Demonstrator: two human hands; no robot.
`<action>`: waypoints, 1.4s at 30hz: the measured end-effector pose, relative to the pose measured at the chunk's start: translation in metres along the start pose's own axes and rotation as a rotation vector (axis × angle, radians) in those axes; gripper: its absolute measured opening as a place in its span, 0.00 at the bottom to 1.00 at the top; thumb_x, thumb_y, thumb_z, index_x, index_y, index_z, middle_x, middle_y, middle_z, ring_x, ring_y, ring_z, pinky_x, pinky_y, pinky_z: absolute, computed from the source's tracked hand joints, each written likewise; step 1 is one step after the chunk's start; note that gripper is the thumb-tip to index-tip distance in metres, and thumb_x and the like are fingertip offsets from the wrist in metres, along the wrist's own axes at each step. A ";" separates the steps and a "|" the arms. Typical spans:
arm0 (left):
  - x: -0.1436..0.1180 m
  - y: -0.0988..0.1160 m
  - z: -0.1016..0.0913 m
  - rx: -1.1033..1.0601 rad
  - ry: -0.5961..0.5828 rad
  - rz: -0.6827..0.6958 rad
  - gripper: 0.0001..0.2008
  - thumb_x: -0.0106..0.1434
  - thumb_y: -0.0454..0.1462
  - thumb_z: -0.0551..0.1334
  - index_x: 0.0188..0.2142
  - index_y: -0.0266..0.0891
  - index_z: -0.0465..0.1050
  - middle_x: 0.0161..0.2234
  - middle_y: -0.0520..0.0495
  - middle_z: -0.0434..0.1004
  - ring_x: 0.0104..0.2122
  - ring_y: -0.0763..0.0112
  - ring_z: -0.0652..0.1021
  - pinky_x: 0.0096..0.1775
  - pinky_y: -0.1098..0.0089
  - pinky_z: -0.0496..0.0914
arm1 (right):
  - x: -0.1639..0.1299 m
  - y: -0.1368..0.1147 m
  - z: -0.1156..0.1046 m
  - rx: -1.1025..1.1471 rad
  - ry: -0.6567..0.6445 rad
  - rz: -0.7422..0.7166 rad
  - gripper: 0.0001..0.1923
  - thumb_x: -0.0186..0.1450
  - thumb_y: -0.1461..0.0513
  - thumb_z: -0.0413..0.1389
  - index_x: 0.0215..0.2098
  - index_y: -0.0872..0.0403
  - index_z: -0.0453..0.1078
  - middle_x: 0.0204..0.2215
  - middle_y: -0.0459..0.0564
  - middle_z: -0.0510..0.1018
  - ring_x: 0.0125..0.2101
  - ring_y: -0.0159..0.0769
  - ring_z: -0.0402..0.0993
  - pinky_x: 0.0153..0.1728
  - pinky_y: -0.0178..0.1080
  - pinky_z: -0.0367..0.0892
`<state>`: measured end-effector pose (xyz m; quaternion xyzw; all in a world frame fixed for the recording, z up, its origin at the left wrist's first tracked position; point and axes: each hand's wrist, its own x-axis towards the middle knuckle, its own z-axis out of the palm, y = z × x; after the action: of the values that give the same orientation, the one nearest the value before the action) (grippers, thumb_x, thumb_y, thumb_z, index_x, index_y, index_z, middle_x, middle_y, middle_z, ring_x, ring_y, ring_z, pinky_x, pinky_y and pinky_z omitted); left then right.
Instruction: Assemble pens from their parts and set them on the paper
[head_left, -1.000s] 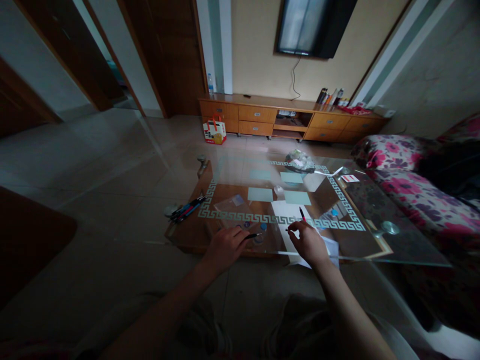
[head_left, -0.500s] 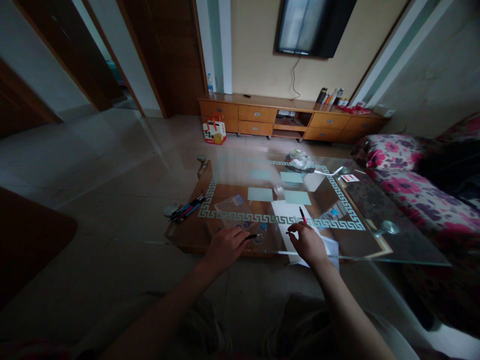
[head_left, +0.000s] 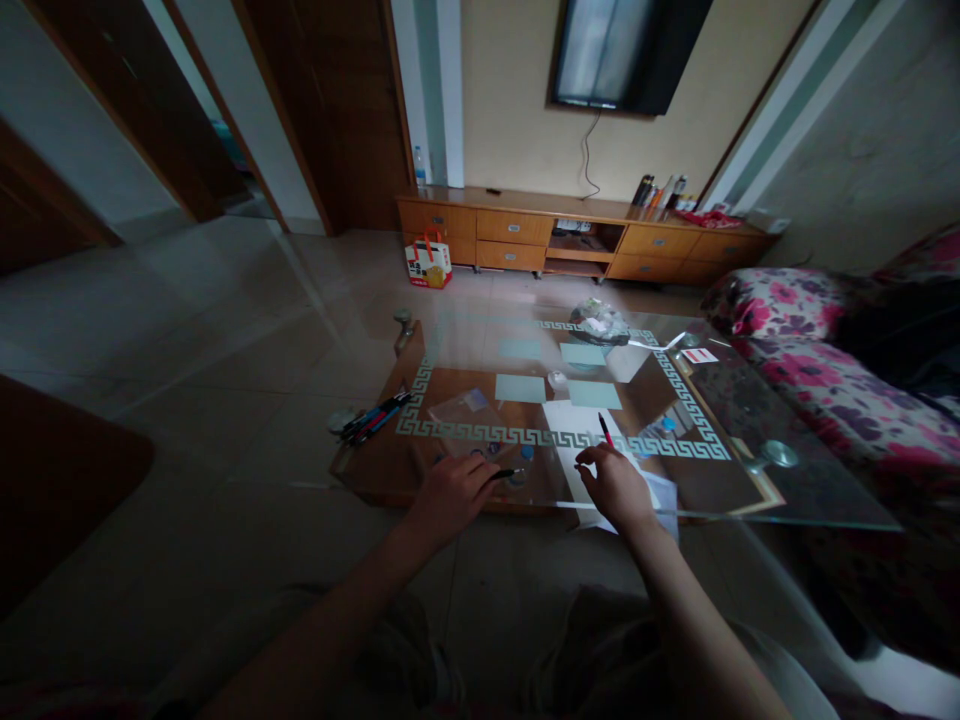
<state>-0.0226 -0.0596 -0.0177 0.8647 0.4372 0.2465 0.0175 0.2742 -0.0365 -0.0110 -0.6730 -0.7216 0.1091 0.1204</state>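
Fingers [head_left: 600,462] seemingly pinching red pen [head_left: 604,428] — wrist low, left hand [head_left: 450,493] curled

A glass-topped coffee table [head_left: 720,475] with a pale key-pattern border is standing on the tiled floor, and it is carrying three pale green paper squares [head_left: 520,388] near its middle, a white sheet [head_left: 574,430] reaching its near edge, and a clear plastic bag [head_left: 469,408] to the left of that sheet. A bundle of pens [head_left: 373,417] is lying at the left edge, while a crumpled plastic bag [head_left: 598,322] is sitting at the far side and a small red-and-white card [head_left: 699,356] is resting toward the far right corner. A few small blue round pieces [head_left: 525,452] are lying near the front edge, too dim to identify.
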 end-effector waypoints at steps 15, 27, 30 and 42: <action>0.000 0.001 -0.001 -0.016 -0.021 -0.017 0.08 0.68 0.37 0.60 0.45 0.41 0.75 0.37 0.48 0.77 0.36 0.66 0.77 0.39 0.66 0.70 | 0.000 0.003 0.006 0.002 -0.009 -0.017 0.09 0.66 0.62 0.56 0.43 0.50 0.76 0.41 0.52 0.78 0.41 0.40 0.76 0.38 0.37 0.65; 0.000 0.002 0.000 -0.074 -0.030 0.095 0.09 0.69 0.37 0.60 0.46 0.40 0.74 0.37 0.47 0.77 0.37 0.67 0.77 0.41 0.66 0.70 | -0.005 -0.038 -0.002 0.571 -0.010 -0.134 0.19 0.71 0.48 0.50 0.42 0.54 0.74 0.32 0.49 0.79 0.27 0.34 0.71 0.28 0.35 0.63; -0.001 0.002 0.002 -0.083 -0.031 0.146 0.09 0.70 0.37 0.59 0.47 0.40 0.74 0.37 0.47 0.77 0.37 0.68 0.77 0.41 0.66 0.69 | -0.011 -0.049 0.001 0.704 -0.170 -0.211 0.21 0.71 0.48 0.49 0.37 0.54 0.74 0.28 0.47 0.77 0.29 0.34 0.70 0.28 0.34 0.61; 0.001 0.006 0.001 -0.076 -0.038 0.194 0.11 0.71 0.40 0.56 0.47 0.41 0.74 0.33 0.48 0.75 0.34 0.70 0.76 0.39 0.68 0.68 | -0.020 -0.060 0.023 0.762 -0.380 -0.270 0.26 0.71 0.46 0.47 0.28 0.56 0.73 0.24 0.45 0.72 0.26 0.31 0.64 0.27 0.33 0.57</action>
<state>-0.0174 -0.0623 -0.0170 0.9063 0.3413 0.2470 0.0349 0.2111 -0.0606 -0.0138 -0.4485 -0.7206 0.4721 0.2382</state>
